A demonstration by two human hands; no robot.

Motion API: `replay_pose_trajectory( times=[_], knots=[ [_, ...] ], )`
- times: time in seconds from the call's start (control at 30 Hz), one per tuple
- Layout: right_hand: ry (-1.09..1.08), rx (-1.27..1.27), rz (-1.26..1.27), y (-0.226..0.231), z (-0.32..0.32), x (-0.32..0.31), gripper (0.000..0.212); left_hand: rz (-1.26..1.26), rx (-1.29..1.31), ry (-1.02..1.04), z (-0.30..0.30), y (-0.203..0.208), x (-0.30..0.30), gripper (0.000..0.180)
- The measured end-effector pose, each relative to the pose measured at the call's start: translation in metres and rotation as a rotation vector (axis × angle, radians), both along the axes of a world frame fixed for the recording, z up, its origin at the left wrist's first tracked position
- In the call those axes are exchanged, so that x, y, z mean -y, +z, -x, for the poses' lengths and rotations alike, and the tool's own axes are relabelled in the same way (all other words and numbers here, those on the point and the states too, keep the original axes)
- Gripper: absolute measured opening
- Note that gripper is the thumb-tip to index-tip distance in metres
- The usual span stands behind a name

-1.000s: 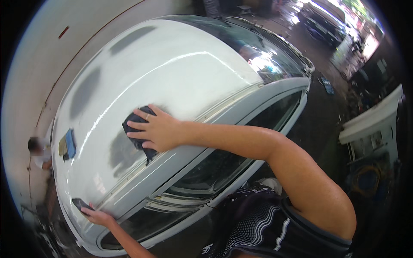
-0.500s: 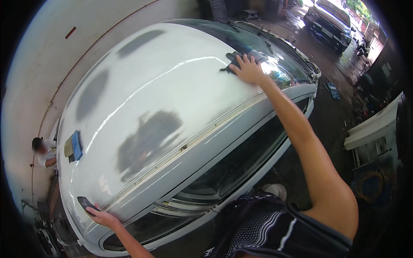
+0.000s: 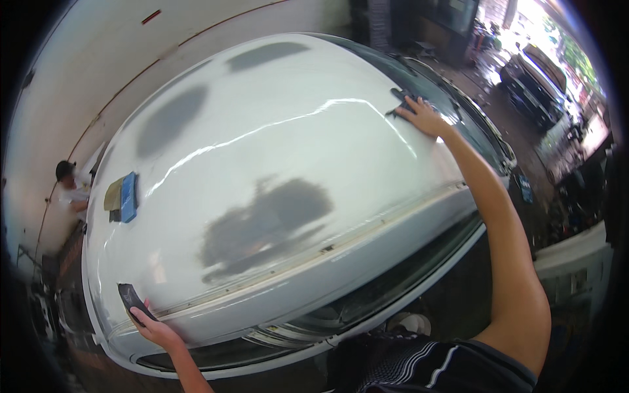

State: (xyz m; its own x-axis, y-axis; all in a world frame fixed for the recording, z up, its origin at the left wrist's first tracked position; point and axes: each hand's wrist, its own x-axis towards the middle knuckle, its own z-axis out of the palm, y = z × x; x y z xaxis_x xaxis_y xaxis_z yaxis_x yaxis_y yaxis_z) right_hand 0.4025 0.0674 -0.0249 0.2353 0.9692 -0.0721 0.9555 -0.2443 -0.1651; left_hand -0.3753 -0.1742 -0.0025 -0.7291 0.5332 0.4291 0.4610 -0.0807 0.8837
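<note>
A cloth (image 3: pixel 400 99) is covered by the right hand (image 3: pixel 428 120) (fingers apart), a pad (image 3: pixel 132 298) clamped in the left hand (image 3: pixel 159 331).

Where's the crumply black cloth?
In the head view, the black cloth is at upper right, under the right hand, at the edge of the white roof beside the windshield.

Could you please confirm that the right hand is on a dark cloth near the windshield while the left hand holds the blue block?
Not quite: the head view shows the left hand holding a flat black piece, while the blue block lies on the white car roof. The right hand is indeed on a dark cloth near the windshield.
</note>
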Motion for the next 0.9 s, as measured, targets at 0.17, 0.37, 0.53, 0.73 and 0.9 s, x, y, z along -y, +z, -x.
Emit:
replay_pose_trajectory(
  times=[0.17, 0.37, 0.53, 0.73, 0.9],
  knots=[
    [0.239, 0.303, -0.068, 0.007, 0.028, -0.165, 0.062, 0.059, -0.044, -0.044, -0.009, -0.004, -0.003, 0.063],
    [0.495, 0.072, -0.31, 0.06, 0.367, -0.216, 0.104, 0.055, -0.117, -0.061, -0.012, 0.014, 0.009, 0.056],
    [0.738, 0.136, -0.254, 0.081, 0.545, -0.132, 0.096, -0.002, -0.034, -0.127, -0.003, 0.004, 0.001, 0.05],
    [0.887, 0.118, -0.297, 0.069, 0.618, -0.024, 0.08, -0.215, 0.078, -0.055, -0.018, 0.005, -0.001, 0.05],
    [1.07, 0.125, -0.354, 0.06, 0.684, 0.064, 0.077, -0.417, 0.18, -0.001, -0.013, 0.005, 0.006, 0.051]
  ],
)
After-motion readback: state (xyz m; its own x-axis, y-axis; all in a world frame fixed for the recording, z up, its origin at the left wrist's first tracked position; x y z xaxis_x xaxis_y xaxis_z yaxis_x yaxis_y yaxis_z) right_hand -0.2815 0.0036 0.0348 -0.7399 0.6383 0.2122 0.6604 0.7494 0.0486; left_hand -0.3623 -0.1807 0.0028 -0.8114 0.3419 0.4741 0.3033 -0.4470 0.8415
